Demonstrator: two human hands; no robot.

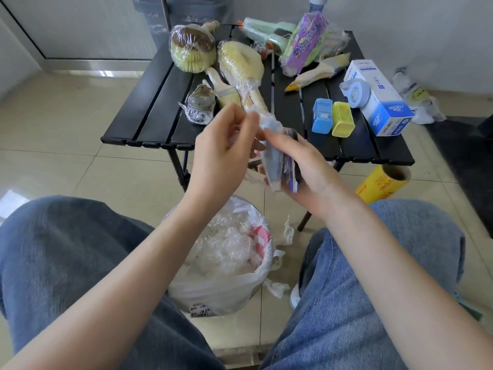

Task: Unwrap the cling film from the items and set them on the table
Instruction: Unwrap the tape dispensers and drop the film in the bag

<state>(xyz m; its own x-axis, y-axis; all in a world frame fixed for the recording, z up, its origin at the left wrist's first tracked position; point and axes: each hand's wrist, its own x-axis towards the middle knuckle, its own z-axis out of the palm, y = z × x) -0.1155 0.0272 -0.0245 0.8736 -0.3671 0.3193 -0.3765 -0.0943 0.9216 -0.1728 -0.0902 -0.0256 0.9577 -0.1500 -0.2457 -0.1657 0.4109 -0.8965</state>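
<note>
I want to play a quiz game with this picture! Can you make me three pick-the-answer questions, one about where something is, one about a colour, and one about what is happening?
1. Where is the bag of crumpled film?
A on the table
B on the floor between the knees
C on a shelf

2. What colour is the small box beside the blue box?
A red
B black
C yellow-green

3. What is the left hand doing?
A pulling film off the item that the right hand holds
B resting on a knee
C waving

Answers: B, it sits on the tiles between the jeans; C, it looks yellow-green; A, its fingers pinch the film.
</note>
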